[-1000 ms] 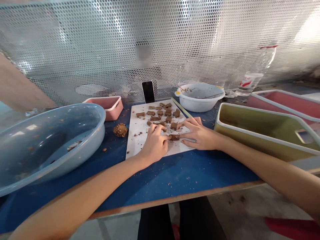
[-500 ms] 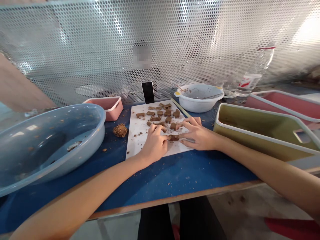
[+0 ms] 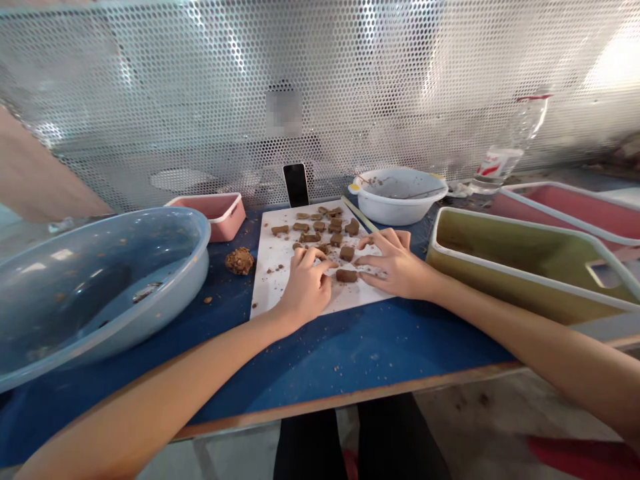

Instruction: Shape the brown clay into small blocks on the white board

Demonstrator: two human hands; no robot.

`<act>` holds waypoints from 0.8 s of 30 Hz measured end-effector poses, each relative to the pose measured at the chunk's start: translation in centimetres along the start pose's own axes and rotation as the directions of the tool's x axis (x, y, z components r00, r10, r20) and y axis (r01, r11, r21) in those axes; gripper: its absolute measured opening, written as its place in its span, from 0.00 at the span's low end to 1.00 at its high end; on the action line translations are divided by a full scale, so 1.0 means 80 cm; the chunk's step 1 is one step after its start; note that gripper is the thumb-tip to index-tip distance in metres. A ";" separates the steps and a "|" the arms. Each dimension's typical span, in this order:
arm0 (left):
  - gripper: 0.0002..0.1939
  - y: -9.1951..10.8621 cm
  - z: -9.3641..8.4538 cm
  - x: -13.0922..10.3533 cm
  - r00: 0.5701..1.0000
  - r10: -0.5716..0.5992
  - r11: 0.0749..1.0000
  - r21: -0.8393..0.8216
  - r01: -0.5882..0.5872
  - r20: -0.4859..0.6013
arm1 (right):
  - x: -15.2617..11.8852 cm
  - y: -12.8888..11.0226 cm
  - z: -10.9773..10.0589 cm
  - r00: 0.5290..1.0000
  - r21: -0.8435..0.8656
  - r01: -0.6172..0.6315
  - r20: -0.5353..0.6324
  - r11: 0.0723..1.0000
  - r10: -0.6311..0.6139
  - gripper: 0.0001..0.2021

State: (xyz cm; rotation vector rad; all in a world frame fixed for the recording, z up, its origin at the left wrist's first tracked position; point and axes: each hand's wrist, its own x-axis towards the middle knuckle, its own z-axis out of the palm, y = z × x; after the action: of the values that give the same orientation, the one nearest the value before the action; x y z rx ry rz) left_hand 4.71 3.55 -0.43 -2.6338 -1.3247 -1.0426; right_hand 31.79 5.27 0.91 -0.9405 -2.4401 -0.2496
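Note:
A small brown clay block [image 3: 347, 275] lies on a white board [image 3: 270, 290], between my two hands. My left hand [image 3: 306, 285] is open at its left, fingers bent and apart, the fingertips just short of the block. On the other side my right hand [image 3: 395, 265] is open, fingers spread; one fingertip is at the block's right end, and I cannot tell if it touches. Another clay block [image 3: 347, 253] sits just behind. Farther back on the board are several shaped clay pieces [image 3: 310, 237], with crumbs scattered around them.
Left of the board are a rough clay lump [image 3: 240, 261], a large blue basin [image 3: 195, 280] and a pink basket [image 3: 230, 227]. A phone [image 3: 297, 185] leans at the back. To the right stand a white basin [image 3: 400, 210], an olive bin [image 3: 470, 267], a pink bin [image 3: 530, 200] and a bottle [image 3: 505, 157].
My fingers have come away from the clay block, which now shows between them. The right hand has lifted slightly and its fingers have moved off the block behind. A grey sliver by that hand no longer shows.

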 end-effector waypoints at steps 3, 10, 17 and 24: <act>0.22 -0.002 0.001 0.000 1.000 -0.010 1.000 0.008 0.010 0.003 | 0.000 -0.005 0.009 0.998 -0.013 -0.052 0.040 0.999 0.053 0.15; 0.20 -0.002 0.002 0.000 1.000 -0.010 1.000 0.009 0.010 0.009 | 0.002 -0.013 0.025 0.987 0.089 -0.138 0.091 0.986 0.130 0.11; 0.21 -0.001 0.001 0.001 1.000 -0.026 1.000 -0.003 0.026 0.010 | 0.006 -0.012 0.031 0.969 0.163 -0.240 0.096 0.957 0.227 0.10; 0.22 -0.005 0.005 0.000 0.999 -0.038 0.999 -0.030 0.038 0.000 | 0.006 -0.011 0.028 0.973 0.262 -0.226 0.102 0.938 0.206 0.09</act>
State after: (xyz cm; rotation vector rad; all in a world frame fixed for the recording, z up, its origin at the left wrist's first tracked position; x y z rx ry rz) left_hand 4.66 3.94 -0.88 -2.6396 -1.3753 -1.0762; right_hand 30.01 5.71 -0.74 -1.0952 -2.3322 0.1969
